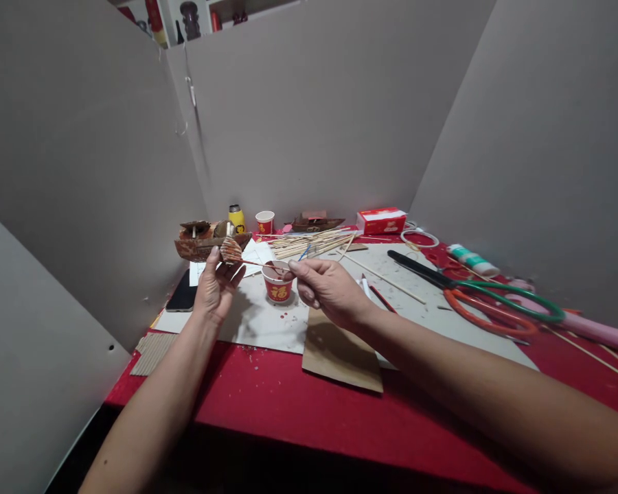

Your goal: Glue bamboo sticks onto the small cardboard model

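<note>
In my left hand (pixel 217 288) is a small wooden model boat (pixel 200 248), raised above the table with its brown, streaked hull showing. A rounded, reddish-striped end (pixel 231 250) of it faces me above my fingers. My right hand (pixel 322 285) pinches a thin reddish-brown stick (pixel 257 263) that points left, its tip at or very near that striped end; contact is hard to tell. Just behind the stick stands a red-and-white paper cup (pixel 279 289) with a gold character, dark stains inside its rim.
Thin wooden sticks (pixel 314 243) lie in a pile behind the cup. A second model boat (pixel 316 222), a tissue pack (pixel 382 221) and a yellow bottle (pixel 236 218) line the back. Large scissors (pixel 487 302) lie right; a brown board (pixel 340 350) and phone (pixel 182 291) are nearer.
</note>
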The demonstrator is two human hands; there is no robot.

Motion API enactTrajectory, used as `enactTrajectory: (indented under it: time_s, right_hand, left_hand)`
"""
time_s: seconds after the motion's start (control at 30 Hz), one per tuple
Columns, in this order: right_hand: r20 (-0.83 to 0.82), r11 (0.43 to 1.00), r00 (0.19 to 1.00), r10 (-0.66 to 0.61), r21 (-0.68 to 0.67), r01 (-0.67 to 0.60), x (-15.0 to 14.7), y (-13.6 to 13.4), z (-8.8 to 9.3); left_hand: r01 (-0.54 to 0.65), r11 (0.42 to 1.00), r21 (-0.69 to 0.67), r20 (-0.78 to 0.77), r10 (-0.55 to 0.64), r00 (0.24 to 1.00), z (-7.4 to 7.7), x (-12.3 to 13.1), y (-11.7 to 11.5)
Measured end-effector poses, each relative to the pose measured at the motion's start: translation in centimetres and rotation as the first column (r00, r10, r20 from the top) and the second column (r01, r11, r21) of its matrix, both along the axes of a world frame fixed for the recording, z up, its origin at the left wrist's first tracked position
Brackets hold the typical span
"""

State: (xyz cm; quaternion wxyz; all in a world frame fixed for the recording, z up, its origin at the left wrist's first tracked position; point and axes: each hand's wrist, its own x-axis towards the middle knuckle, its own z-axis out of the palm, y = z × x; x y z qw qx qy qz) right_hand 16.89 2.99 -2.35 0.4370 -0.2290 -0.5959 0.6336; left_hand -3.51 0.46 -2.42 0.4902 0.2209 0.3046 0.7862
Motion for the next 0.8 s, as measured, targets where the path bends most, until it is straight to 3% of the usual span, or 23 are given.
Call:
enactTrajectory:
  time_s: [0.53, 0.67, 0.8]
  right_hand:
    - [-0.036, 0.998, 0.999, 0.03, -0.058, -0.032, -0.1, 0.1, -0.1]
    - [-0.067, 0.995, 0.997, 0.041, -0.085, -0.047, 0.2, 0.1, 0.5]
    - [-0.113, 0.998, 0.993, -0.039, -0.06, 0.032, 1.4, 0.7, 1.7]
  left_hand:
    - [0.02, 1.0, 0.011, 0.018, -0.021, 1.0, 0.2, 0.1, -0.4]
    - [0.011, 1.0, -0.003, 0.016, -0.011, 1.0, 0.3, -0.1, -0.5]
    - [0.005, 1.0, -0.008, 0.005, -0.005, 1.0, 0.2, -0.4, -0.4]
